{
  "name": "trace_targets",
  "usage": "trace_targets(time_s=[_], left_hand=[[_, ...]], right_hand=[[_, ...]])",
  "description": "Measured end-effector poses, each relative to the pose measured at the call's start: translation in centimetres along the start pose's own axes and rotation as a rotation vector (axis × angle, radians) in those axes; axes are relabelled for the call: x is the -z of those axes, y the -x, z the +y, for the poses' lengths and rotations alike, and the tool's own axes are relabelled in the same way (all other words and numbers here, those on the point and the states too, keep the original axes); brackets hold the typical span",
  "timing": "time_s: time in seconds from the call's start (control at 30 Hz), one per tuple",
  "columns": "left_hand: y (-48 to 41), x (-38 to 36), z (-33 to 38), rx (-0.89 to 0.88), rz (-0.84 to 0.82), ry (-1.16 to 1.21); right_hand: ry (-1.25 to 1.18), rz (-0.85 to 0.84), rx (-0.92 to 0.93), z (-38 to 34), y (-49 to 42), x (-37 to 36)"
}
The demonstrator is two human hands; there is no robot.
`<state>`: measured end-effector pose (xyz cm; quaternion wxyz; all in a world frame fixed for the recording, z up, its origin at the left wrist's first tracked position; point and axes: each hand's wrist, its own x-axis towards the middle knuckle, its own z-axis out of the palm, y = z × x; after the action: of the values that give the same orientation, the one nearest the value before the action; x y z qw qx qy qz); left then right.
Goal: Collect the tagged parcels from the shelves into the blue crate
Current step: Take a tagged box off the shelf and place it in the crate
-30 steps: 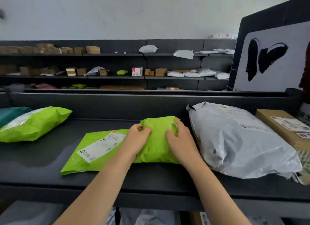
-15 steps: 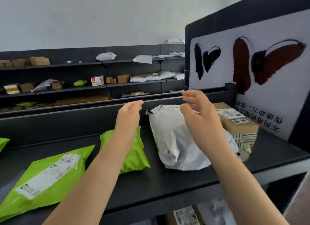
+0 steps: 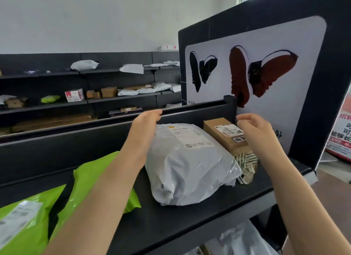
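A bulky grey plastic parcel with a white label lies on the dark shelf in front of me. My left hand hovers at its far left end, fingers loosely bent, holding nothing. My right hand hangs over a brown cardboard box right of the parcel, fingers curled and empty. Whether either hand touches a parcel is unclear. Two green parcels lie at the left: one under my left forearm, one labelled at the corner. The blue crate is out of sight.
A striped package sits under the box. A dark end panel with a shoe poster closes the shelf's right side. Far shelves hold several boxes and bags. More bags lie on the shelf below.
My hands let go of the green parcel and moved right and up to the grey parcel and brown box. The view swung right, so the green parcels slid to the left edge.
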<state>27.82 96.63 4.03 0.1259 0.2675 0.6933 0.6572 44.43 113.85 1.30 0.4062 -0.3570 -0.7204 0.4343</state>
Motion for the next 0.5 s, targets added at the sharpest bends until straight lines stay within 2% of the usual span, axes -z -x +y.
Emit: trace_targets(time_s=[0.13, 0.3, 0.43, 0.5], left_hand=[[0.3, -3.6, 2.5, 0.002, -0.059, 0.043], [0.3, -12.4, 4.4, 0.180, -0.256, 0.003], [-0.9, -18.8, 2.0, 0.215, -0.093, -0.166], [-1.2, -20.4, 0.7, 0.259, -0.001, -0.206]], right_hand=[[0.004, -0.029, 0.014, 0.4, -3.0, 1.6], [0.039, -0.143, 0.038, 1.4, -7.2, 4.2], [0.010, -0.261, 0.009, 3.5, -9.7, 4.6], [-0.008, -0.372, -0.012, 5.2, -10.4, 3.9]])
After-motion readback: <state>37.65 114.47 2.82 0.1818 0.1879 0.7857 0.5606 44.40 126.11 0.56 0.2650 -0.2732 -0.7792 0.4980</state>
